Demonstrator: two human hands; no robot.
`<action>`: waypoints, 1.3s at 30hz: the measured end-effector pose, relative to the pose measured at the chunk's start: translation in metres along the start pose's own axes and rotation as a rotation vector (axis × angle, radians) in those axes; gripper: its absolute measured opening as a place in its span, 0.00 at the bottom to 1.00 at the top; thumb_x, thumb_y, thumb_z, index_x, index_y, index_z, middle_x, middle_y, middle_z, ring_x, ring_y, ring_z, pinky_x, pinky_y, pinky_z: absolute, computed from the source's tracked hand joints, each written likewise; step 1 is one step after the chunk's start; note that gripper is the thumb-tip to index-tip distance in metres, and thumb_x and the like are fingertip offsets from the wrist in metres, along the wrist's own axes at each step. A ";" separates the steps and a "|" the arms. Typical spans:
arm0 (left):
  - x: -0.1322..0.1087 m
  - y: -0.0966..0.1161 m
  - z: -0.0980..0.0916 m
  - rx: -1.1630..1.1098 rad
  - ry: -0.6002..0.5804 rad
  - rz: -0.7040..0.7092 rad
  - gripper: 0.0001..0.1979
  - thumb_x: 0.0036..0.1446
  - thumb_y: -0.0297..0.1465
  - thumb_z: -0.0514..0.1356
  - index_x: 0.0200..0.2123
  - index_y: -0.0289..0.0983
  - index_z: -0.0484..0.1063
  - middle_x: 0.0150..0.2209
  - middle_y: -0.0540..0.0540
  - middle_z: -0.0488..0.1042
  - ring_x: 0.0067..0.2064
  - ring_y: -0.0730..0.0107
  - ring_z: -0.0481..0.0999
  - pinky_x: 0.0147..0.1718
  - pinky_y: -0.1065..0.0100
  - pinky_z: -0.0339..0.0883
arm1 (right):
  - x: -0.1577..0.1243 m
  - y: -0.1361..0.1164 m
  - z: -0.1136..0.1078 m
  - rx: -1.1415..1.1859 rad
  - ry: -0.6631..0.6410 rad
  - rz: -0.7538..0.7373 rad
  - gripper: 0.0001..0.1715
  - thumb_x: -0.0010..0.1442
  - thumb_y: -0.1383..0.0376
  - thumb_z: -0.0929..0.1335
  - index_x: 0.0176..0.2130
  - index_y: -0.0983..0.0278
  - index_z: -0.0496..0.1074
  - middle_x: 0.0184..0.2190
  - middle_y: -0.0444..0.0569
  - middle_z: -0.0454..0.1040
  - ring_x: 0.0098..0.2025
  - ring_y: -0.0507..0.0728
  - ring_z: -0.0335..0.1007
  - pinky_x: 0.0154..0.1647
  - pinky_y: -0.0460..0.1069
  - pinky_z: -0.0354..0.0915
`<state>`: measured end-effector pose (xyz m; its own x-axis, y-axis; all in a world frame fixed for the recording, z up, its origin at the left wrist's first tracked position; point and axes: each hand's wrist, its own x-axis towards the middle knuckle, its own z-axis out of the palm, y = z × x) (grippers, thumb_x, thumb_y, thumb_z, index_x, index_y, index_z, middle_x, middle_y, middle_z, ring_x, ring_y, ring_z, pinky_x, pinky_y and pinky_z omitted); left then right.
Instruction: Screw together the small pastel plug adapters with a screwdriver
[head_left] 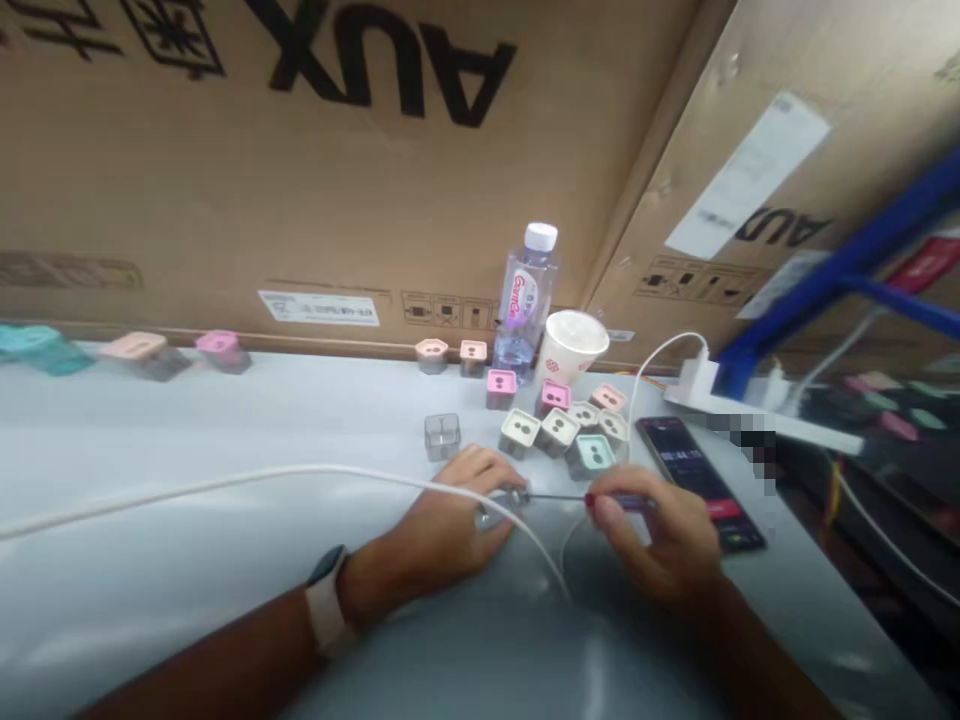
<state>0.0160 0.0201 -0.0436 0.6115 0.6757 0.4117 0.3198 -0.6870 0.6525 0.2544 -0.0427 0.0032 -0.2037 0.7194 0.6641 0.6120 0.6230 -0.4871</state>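
Note:
My left hand [457, 515], with a watch [328, 590] on its wrist, is closed round a small grey see-through part [491, 515]. My right hand [656, 530] grips the handle of a screwdriver [559, 497], whose shaft points left and reaches the part in my left hand. Just beyond my left hand an open clear case [442, 437] stands on the table. Several small sharpeners with pastel tops, such as a mint one [595, 453], a cream one [520, 430] and a pink one [501, 385], stand beyond my hands.
A water bottle [525, 300] and a paper cup [574, 345] stand before large cartons [337, 200]. At right are a phone [701, 485] and a power strip [780, 420]. A white cable [300, 470] crosses the view in front of my left hand. More coloured pieces [139, 348] sit at left.

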 end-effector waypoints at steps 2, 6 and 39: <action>-0.001 -0.001 0.001 0.020 0.006 0.001 0.13 0.61 0.26 0.65 0.49 0.39 0.74 0.48 0.43 0.77 0.51 0.58 0.76 0.55 0.54 0.71 | 0.001 0.000 0.001 -0.022 -0.001 0.003 0.06 0.66 0.72 0.68 0.41 0.61 0.72 0.28 0.44 0.77 0.28 0.52 0.76 0.28 0.46 0.72; -0.002 -0.005 0.003 0.053 -0.010 -0.005 0.14 0.61 0.27 0.65 0.50 0.38 0.74 0.47 0.44 0.77 0.50 0.57 0.75 0.53 0.55 0.72 | 0.003 0.000 0.003 -0.048 -0.008 0.000 0.04 0.66 0.71 0.68 0.39 0.62 0.72 0.28 0.45 0.78 0.27 0.52 0.77 0.28 0.46 0.73; 0.001 -0.002 0.001 0.035 -0.128 0.054 0.10 0.67 0.29 0.63 0.51 0.40 0.76 0.47 0.46 0.80 0.50 0.59 0.76 0.54 0.57 0.70 | 0.006 -0.012 0.026 0.650 -0.034 0.463 0.05 0.66 0.64 0.73 0.41 0.63 0.77 0.37 0.50 0.82 0.33 0.58 0.84 0.39 0.52 0.81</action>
<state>0.0166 0.0213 -0.0450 0.7152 0.5996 0.3591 0.3077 -0.7315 0.6085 0.2261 -0.0378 -0.0014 -0.0678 0.9512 0.3011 0.0742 0.3058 -0.9492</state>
